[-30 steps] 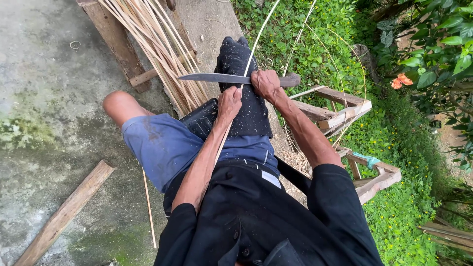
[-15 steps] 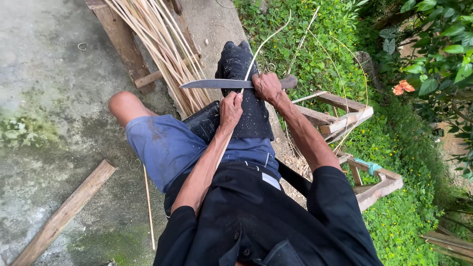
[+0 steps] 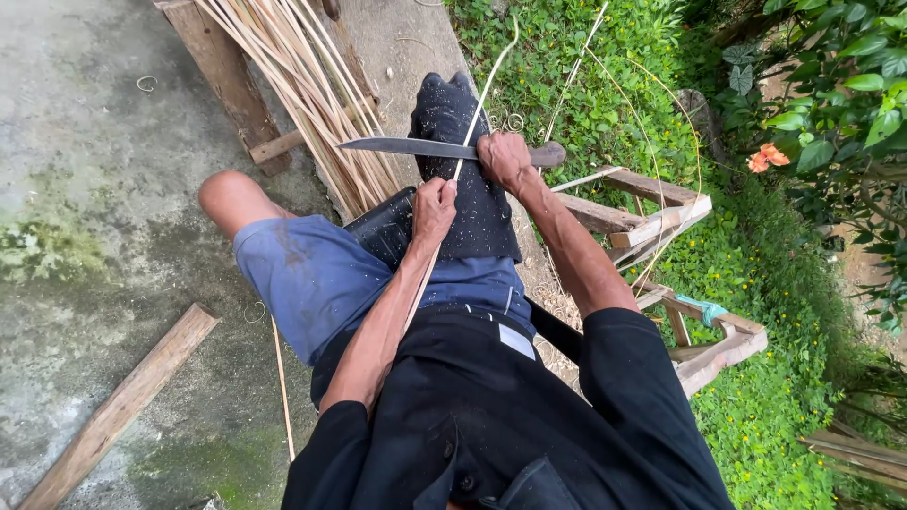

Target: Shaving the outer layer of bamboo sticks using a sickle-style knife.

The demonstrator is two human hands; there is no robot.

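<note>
Ground: I sit outdoors over a grey concrete floor [image 3: 85, 170] stained with green moss; a strip of leafy green plants [image 3: 756, 283] runs along my right side.
Surface: a dark speckled cloth [image 3: 472, 189] is draped over my right knee, and I work on top of it.
Left hand: my left hand [image 3: 435, 206] rests on the cloth, its fingers pressed together, pinching a thin pale bamboo strip [image 3: 487, 80].
Right hand: my right hand [image 3: 504, 159] has its fingers wrapped tight around the handle of a long grey steel knife [image 3: 406, 146].
Strip: it runs from my left hand up past the blade, touching it, and arcs away over the plants.
Nearby: a bundle of pale split bamboo strips [image 3: 302, 85] leans on a weathered wooden beam [image 3: 222, 76]; a low wooden frame [image 3: 661, 217] stands among the plants; a loose wooden plank [image 3: 123, 406] lies on the concrete.
</note>
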